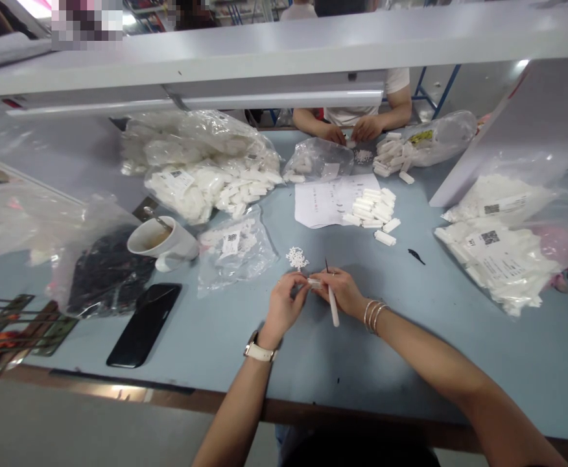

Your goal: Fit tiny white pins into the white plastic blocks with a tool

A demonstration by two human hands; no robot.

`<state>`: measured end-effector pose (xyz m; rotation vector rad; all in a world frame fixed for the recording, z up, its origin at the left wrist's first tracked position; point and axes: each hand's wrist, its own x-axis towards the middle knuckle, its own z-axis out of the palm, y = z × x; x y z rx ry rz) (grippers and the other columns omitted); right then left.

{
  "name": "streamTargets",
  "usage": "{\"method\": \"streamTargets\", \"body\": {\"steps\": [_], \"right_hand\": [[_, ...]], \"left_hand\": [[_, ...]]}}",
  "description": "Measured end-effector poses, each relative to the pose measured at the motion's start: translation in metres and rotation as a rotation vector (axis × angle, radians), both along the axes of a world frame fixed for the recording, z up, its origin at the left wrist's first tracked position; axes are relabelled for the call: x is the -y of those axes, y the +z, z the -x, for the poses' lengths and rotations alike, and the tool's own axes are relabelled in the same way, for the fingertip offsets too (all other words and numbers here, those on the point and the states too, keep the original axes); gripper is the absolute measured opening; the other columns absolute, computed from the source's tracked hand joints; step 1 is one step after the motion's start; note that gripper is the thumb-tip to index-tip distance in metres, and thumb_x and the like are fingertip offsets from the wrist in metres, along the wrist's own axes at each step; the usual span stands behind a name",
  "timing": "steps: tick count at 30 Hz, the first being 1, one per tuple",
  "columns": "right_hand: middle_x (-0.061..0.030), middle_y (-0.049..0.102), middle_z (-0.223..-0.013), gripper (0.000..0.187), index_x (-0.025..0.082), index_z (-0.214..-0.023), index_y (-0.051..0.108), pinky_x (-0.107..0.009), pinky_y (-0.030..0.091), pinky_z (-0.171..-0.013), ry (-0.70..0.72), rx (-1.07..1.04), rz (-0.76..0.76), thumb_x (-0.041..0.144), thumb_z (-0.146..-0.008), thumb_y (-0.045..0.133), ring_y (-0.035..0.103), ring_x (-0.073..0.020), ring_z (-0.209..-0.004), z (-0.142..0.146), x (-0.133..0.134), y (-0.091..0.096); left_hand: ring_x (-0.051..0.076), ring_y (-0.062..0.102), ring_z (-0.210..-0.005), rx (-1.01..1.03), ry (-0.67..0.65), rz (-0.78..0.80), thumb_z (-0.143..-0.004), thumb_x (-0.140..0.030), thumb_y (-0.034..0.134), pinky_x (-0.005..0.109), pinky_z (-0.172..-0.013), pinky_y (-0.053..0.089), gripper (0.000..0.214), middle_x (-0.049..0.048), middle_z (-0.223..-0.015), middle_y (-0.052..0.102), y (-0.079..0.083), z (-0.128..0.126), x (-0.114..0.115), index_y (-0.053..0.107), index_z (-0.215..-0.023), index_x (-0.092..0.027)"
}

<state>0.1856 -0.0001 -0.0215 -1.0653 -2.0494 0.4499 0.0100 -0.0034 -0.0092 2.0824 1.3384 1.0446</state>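
Observation:
My left hand (286,299) pinches one end of a small white plastic piece (314,283) above the blue-grey table. Meeting it from the other side, my right hand (341,290) steadies the same piece. A slim tool with a white handle (333,308) and a thin dark tip also rests in the right hand, tip pointing away from me. Just beyond the fingers lies a little heap of tiny white parts (297,257). Farther off is a pile of white plastic pieces (372,207), partly on a printed paper sheet (325,201). The fingers hide much of the held piece.
Bags of white parts (206,165) fill the back left; more labelled bags (498,243) lie right. A mug with a spoon (162,240), a black phone (144,325) and a bag of dark parts (104,272) stand left. Opposite, a co-worker's hands (352,131) handle a piece under the shelf (284,48).

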Motion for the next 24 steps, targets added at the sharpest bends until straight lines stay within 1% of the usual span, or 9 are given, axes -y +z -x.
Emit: {"method": "streamTargets", "body": {"steps": [2, 5, 8, 12, 15, 17, 18, 21, 24], "right_hand": [[-0.0048, 0.069, -0.078, 0.02, 0.016, -0.101, 0.069, -0.029, 0.051, -0.076, -0.003, -0.016, 0.006, 0.026, -0.088, 0.057, 0.062, -0.0171, -0.077, 0.0, 0.0, 0.001], [-0.0056, 0.07, -0.08, 0.02, 0.017, -0.1, 0.07, -0.028, 0.052, -0.074, 0.002, -0.036, -0.006, 0.025, -0.088, 0.055, 0.062, -0.0168, -0.076, 0.001, 0.001, 0.001], [-0.0059, 0.07, -0.079, 0.021, 0.015, -0.101, 0.069, -0.027, 0.052, -0.072, 0.029, -0.05, -0.028, 0.024, -0.089, 0.054, 0.06, -0.0166, -0.074, 0.001, 0.001, 0.001], [-0.0036, 0.067, -0.071, 0.021, 0.015, -0.101, 0.069, -0.027, 0.052, -0.072, 0.019, -0.031, 0.005, 0.026, -0.087, 0.058, 0.06, -0.0172, -0.076, -0.001, 0.002, 0.002], [-0.0012, 0.063, -0.063, 0.02, 0.016, -0.102, 0.069, -0.026, 0.051, -0.072, 0.008, -0.017, 0.049, 0.025, -0.085, 0.061, 0.061, -0.0176, -0.075, -0.001, 0.002, 0.002], [-0.0014, 0.063, -0.064, 0.02, 0.016, -0.101, 0.069, -0.025, 0.051, -0.072, -0.006, -0.016, 0.062, 0.024, -0.084, 0.063, 0.061, -0.0172, -0.073, -0.001, 0.001, 0.0], [-0.0018, 0.064, -0.067, 0.02, 0.016, -0.101, 0.069, -0.026, 0.051, -0.072, -0.014, -0.018, 0.065, 0.024, -0.083, 0.064, 0.061, -0.017, -0.072, 0.0, 0.001, -0.001], [-0.0032, 0.067, -0.074, 0.021, 0.017, -0.102, 0.069, -0.027, 0.052, -0.073, -0.023, -0.02, 0.076, 0.024, -0.082, 0.065, 0.062, -0.0171, -0.075, 0.0, 0.001, -0.003], [-0.0036, 0.068, -0.075, 0.021, 0.017, -0.103, 0.069, -0.028, 0.051, -0.076, -0.011, -0.019, 0.078, 0.024, -0.083, 0.064, 0.062, -0.0177, -0.077, 0.0, 0.001, -0.003]], "left_hand": [[0.014, 0.061, -0.073, 0.05, 0.017, 0.106, -0.085, -0.028, 0.055, 0.028, -0.069, 0.051, 0.011, 0.0059, -0.091, 0.068, 0.001, -0.001, 0.001, 0.06, -0.083, -0.018], [0.012, 0.057, -0.061, 0.159, -0.002, 0.228, -0.084, -0.03, 0.056, 0.024, -0.06, 0.048, 0.013, 0.0023, -0.077, 0.066, 0.0, -0.002, 0.002, 0.056, -0.09, -0.018], [0.012, 0.058, -0.062, 0.249, -0.017, 0.272, -0.083, -0.03, 0.058, 0.024, -0.061, 0.048, 0.017, -0.0004, -0.07, 0.063, -0.001, -0.003, 0.002, 0.052, -0.093, -0.018], [0.015, 0.064, -0.069, 0.295, 0.018, 0.303, -0.08, -0.034, 0.061, 0.028, -0.066, 0.051, 0.025, 0.0034, -0.079, 0.068, 0.0, 0.0, -0.001, 0.053, -0.098, -0.018], [0.017, 0.065, -0.074, 0.23, 0.134, 0.223, -0.084, -0.034, 0.055, 0.03, -0.069, 0.052, 0.021, 0.0057, -0.084, 0.07, -0.002, 0.008, -0.006, 0.06, -0.095, -0.017], [0.018, 0.064, -0.073, 0.097, 0.234, 0.119, -0.086, -0.031, 0.051, 0.032, -0.07, 0.051, 0.018, 0.0055, -0.08, 0.068, -0.005, 0.014, -0.009, 0.063, -0.088, -0.017], [0.019, 0.063, -0.074, 0.019, 0.252, 0.067, -0.086, -0.029, 0.05, 0.033, -0.071, 0.051, 0.018, 0.0058, -0.08, 0.068, -0.007, 0.016, -0.01, 0.064, -0.086, -0.017], [0.021, 0.061, -0.081, -0.175, 0.192, -0.058, -0.087, -0.025, 0.05, 0.037, -0.077, 0.05, 0.019, 0.008, -0.084, 0.067, -0.011, 0.018, -0.013, 0.067, -0.085, -0.017], [0.022, 0.06, -0.083, -0.303, 0.134, -0.14, -0.089, -0.023, 0.049, 0.036, -0.077, 0.049, 0.021, 0.0097, -0.089, 0.066, -0.012, 0.013, -0.014, 0.069, -0.093, -0.018]]}}
